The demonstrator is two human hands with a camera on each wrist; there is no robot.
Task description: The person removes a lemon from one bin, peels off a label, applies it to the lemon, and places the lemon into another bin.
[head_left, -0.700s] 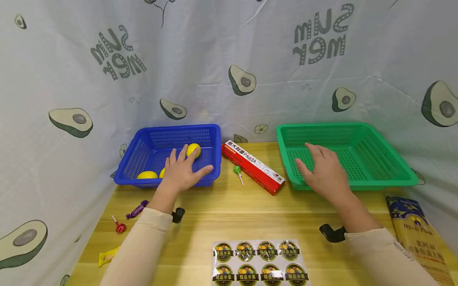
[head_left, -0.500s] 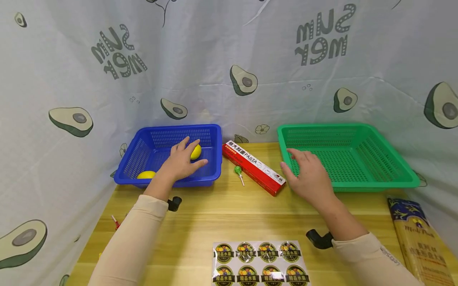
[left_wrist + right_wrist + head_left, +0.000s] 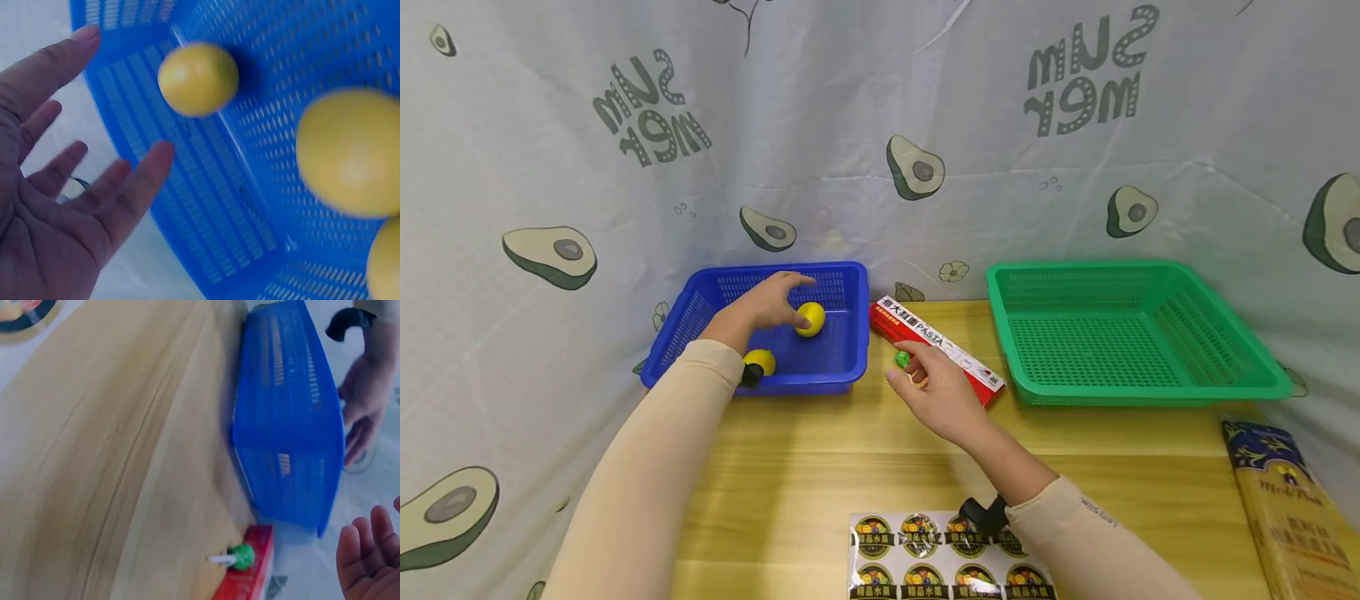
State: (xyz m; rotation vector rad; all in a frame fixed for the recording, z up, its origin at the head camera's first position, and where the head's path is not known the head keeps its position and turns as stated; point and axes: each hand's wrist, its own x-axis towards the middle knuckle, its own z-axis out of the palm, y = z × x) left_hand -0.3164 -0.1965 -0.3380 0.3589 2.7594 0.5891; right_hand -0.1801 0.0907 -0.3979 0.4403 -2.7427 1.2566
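Note:
Over the blue basket (image 3: pixel 808 381) my left hand (image 3: pixel 769 302) hovers, thumb and fingers spread apart beside a yellow lemon (image 3: pixel 812 315). In the left wrist view that lemon (image 3: pixel 199 80) lies a little beyond the fingertips, and the palm holds nothing. Another lemon (image 3: pixel 760 360) lies near the basket's front wall, partly behind the wrist camera. My right hand (image 3: pixel 946 400) hangs above the table with loosely bent fingers, close to a green lollipop (image 3: pixel 902 359). Seen from the right wrist, the lollipop (image 3: pixel 241 556) lies beside a red pasta box (image 3: pixel 259 547), apart from the fingers.
A green basket (image 3: pixel 1150 389) stands to the right, with a pack of spaghetti (image 3: pixel 1285 508) in front of it. A sheet of round fruit stickers (image 3: pixel 917 554) lies at the near edge, partly under the right arm. A printed curtain (image 3: pixel 850 100) closes off the back.
My right hand has swung left from the green basket to the lollipop. The left hand has moved farther into the blue basket, and its arm now covers the sweets on the left.

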